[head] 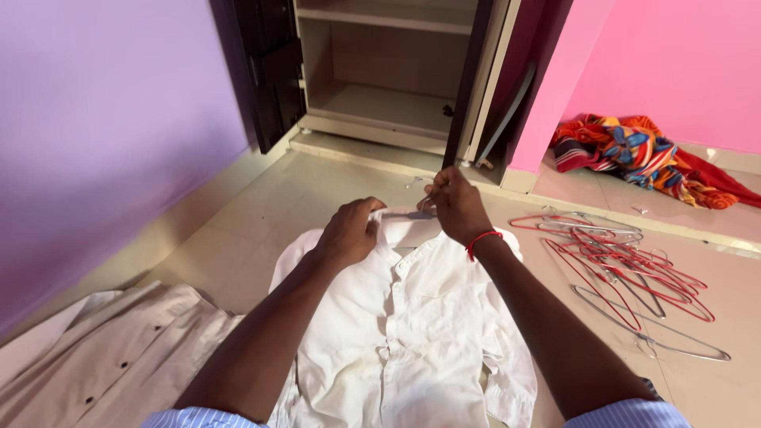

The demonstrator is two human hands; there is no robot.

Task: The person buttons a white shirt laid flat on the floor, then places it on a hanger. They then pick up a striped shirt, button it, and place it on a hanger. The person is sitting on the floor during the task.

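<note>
Far left: lilac wall (103, 119), meeting pale floor tiles (246, 222) at a cream skirting. Lower left, flat on the floor: beige shirt (119, 357) with dark buttons, just beside the white one, edges touching or nearly so.

Centre: white shirt (404, 325), spread front-up on the tiles, buttoned, collar pointing away toward the wardrobe, one sleeve folded in at the right side. At the collar's left edge: left hand (349, 231), fingers curled tight, pinching the collar fabric. Just right of it, touching the collar's middle: right hand (456, 206), a red thread band at the wrist, fingertips closed narrowly around the thin metal hook of a hanger (420, 212); most of the hanger hidden inside the shirt's neck. Both forearms stretched forward over the shirt front, light blue striped cuffs pushed up at the bottom edge.

Beyond the hands: open wardrobe (388, 87), dark doors swung wide, beige shelves inside.

Right of centre, on the floor, near the shirt but apart from it: loose pile of wire hangers (626, 269), mostly red, a few grey. Far right, against the pink wall (674, 63): crumpled multicoloured cloth (634, 150), orange, blue and red.
</note>
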